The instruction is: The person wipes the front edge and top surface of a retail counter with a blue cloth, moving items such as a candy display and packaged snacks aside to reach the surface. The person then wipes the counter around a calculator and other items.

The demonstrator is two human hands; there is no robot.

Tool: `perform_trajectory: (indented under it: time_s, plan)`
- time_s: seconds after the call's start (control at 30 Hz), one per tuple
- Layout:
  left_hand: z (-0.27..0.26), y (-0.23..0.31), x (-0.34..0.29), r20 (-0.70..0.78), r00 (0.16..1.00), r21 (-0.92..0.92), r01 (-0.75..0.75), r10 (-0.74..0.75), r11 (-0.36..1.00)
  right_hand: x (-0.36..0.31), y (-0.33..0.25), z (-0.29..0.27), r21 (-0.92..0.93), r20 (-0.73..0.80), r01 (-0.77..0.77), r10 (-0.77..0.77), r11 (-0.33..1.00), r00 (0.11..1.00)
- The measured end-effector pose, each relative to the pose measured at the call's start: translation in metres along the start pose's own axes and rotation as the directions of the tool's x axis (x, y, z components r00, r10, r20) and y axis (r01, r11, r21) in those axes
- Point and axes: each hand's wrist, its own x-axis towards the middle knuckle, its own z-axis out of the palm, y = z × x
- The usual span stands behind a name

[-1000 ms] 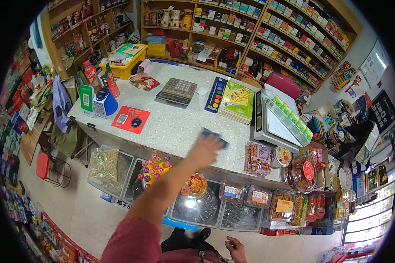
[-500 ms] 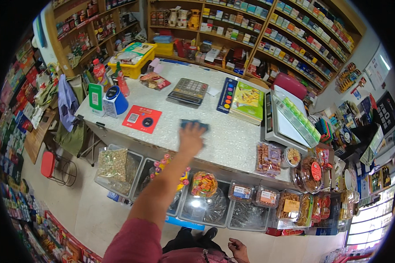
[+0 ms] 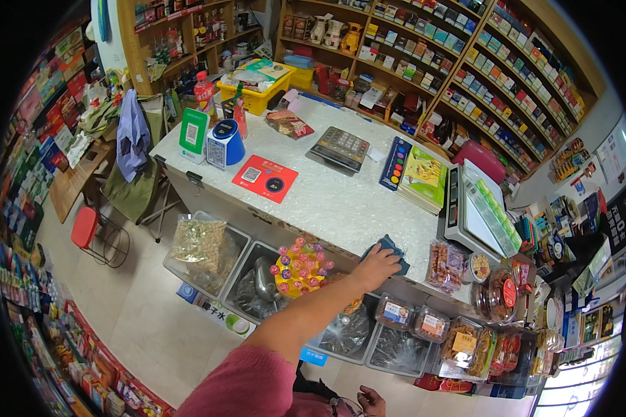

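At centre right of the frame, our left hand (image 3: 377, 267) presses flat, fingers closed over the dark blue cloth (image 3: 391, 249) at the near edge of the white counter (image 3: 327, 201), while our right hand (image 3: 370, 401) hangs loosely curled at the bottom edge.

- I'm in a small shop, w/ goods packed in on every side.
- Wooden wall shelves (image 3: 466, 76) behind the table (image 3: 327, 201) hold rows of small boxed packs.
- On the table: a weighing scale (image 3: 476, 215), a calculator (image 3: 339, 147) and payment code stands (image 3: 194, 134).
- Clear snack tubs (image 3: 396, 313) and jars (image 3: 497, 295) line the table's front; a lollipop stand (image 3: 300, 267) sits there too.
- Racks of packaged items (image 3: 21, 139) run along the left aisle.
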Motion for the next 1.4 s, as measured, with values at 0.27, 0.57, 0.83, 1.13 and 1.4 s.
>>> perform_trajectory:
  time_s: [0.27, 0.57, 0.83, 1.13, 1.4]
  plan:
    - [-0.032, 0.115, -0.072, 0.464, 0.877, -0.816, 0.477, -0.122, 0.326, -0.008, 0.009, 0.011, 0.335, -0.063, 0.141, -0.128, 0.932, 0.990]
    - [-0.084, 0.191, -0.288, 0.807, 0.572, -0.303, 0.617, 0.149, -0.726, -0.066, 0.001, 0.104, 0.863, 0.028, -0.018, -0.012, 0.505, 1.000]
    - [-0.145, 0.125, -0.463, 0.905, 0.416, -0.187, 0.566, 0.083, -0.803, -0.155, -0.020, 0.249, 0.748, 0.049, -0.102, 0.099, 0.656, 0.994]
    - [-0.268, 0.026, -0.594, 0.897, 0.317, -0.442, 0.638, -0.308, -0.631, -0.173, -0.149, 0.384, 0.790, 0.034, 0.053, -0.130, 0.611, 0.991]
    - [-0.416, -0.165, -0.808, 0.681, 0.363, -0.729, 0.419, -0.636, -0.542, -0.095, -0.216, 0.592, 0.905, 0.033, -0.141, 0.264, 0.402, 0.964]
